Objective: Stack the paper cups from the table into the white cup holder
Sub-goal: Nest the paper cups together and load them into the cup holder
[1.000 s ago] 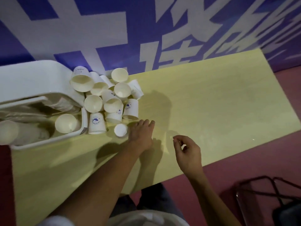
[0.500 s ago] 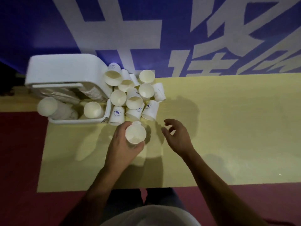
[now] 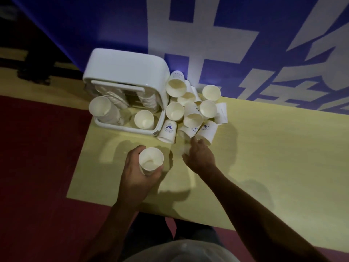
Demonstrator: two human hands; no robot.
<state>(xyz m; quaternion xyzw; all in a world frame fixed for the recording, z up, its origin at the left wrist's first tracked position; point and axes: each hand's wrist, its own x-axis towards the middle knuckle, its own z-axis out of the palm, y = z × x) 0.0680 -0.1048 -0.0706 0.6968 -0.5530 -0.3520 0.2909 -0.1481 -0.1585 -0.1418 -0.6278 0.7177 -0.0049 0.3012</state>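
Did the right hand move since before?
Yes. The right hand moved forward across the table, up to the pile of cups; its fingertips now reach the nearest cups.

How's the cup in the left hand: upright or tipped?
Upright, mouth up: the cup shows its round rim and bare inside; left hand grips its side.

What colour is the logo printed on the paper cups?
Blue logo on white; head view.

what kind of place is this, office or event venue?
Probably an event or exhibition venue: a large blue banner with white lettering behind the yellow table, a red floor, and logo-printed paper cups lying in a pile.
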